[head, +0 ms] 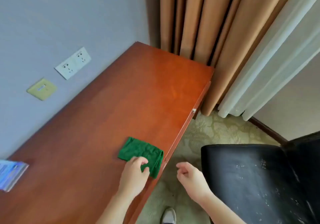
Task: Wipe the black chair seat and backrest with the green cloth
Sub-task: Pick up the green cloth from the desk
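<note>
Left hand (134, 173) reaches over the counter (107, 119), fingers curled into the near corner of the folded green cloth (140, 152), grip pinching it. Cloth lies flat near the counter's front edge. Right hand (191, 178) hovers over the carpet, fingers loosely curled, holding nothing. Black chair (251, 177) stands right, scuffed seat facing up.

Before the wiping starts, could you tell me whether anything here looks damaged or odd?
Yes: the black chair seat is scattered with whitish flecks and streaks, like scuffs or cracked covering. The green cloth lies folded on the desk.
</note>
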`<act>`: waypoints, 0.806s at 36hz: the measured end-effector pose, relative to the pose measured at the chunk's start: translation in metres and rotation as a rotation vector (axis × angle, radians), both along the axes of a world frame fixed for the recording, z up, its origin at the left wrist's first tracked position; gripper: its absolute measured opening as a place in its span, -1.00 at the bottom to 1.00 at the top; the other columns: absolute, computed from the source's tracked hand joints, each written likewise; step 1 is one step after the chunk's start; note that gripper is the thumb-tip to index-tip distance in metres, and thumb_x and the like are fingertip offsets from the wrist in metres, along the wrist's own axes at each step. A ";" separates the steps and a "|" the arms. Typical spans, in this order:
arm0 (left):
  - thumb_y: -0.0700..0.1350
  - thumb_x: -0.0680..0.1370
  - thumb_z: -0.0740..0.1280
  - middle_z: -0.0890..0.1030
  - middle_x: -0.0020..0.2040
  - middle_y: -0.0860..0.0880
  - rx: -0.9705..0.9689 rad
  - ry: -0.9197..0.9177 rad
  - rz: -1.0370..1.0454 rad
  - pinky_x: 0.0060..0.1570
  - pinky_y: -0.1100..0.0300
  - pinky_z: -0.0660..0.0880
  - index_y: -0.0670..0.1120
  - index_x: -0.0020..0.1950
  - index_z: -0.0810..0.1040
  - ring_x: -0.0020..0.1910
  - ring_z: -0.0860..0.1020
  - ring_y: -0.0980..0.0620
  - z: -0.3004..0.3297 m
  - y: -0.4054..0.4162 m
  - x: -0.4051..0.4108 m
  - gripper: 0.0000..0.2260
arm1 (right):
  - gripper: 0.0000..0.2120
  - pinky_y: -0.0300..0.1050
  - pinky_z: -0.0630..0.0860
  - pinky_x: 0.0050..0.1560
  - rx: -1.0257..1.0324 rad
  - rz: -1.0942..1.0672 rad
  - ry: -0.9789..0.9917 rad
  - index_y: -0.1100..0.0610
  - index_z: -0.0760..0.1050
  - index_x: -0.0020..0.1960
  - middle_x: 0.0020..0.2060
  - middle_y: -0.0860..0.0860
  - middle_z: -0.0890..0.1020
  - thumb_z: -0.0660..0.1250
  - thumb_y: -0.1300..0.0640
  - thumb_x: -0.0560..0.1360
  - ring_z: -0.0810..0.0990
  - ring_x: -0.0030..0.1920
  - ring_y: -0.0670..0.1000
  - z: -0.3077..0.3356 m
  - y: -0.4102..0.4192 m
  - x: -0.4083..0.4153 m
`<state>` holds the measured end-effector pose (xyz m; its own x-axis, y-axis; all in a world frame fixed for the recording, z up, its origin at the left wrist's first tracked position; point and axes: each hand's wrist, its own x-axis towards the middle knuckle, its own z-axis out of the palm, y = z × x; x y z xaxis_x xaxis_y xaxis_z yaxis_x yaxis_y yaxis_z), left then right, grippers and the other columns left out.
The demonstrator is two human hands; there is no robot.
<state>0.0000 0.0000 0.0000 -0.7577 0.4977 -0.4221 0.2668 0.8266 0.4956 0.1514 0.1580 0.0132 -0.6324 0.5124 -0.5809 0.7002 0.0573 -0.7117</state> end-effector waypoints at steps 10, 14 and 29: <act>0.05 0.57 0.38 0.27 0.51 0.01 -0.164 0.251 -0.007 0.26 -0.17 0.34 0.07 0.33 0.52 0.50 0.23 -0.10 -0.041 0.016 -0.061 -0.67 | -0.52 0.04 0.49 0.13 0.596 0.290 0.085 0.03 0.40 0.41 0.26 -0.01 0.48 0.34 0.00 0.51 0.42 0.15 0.13 -0.058 -0.001 -0.102; 0.05 0.57 0.39 0.27 0.54 -0.05 -0.204 0.265 0.019 0.26 -0.23 0.33 0.10 0.36 0.46 0.51 0.22 -0.15 -0.050 0.017 -0.060 -0.63 | -0.52 0.05 0.47 0.11 0.655 0.394 0.064 0.06 0.40 0.40 0.20 0.03 0.50 0.32 -0.07 0.53 0.43 0.13 0.15 -0.066 -0.008 -0.114; -0.13 0.52 0.44 0.60 0.27 -0.07 -0.026 0.121 0.204 0.17 -0.01 0.51 -0.05 0.50 0.37 0.26 0.55 -0.15 -0.042 0.033 -0.053 -0.44 | -0.82 0.02 0.49 -0.10 0.557 0.320 0.035 0.13 0.49 0.04 -0.07 0.05 0.53 0.35 0.08 0.48 0.50 -0.04 0.13 -0.065 -0.008 -0.110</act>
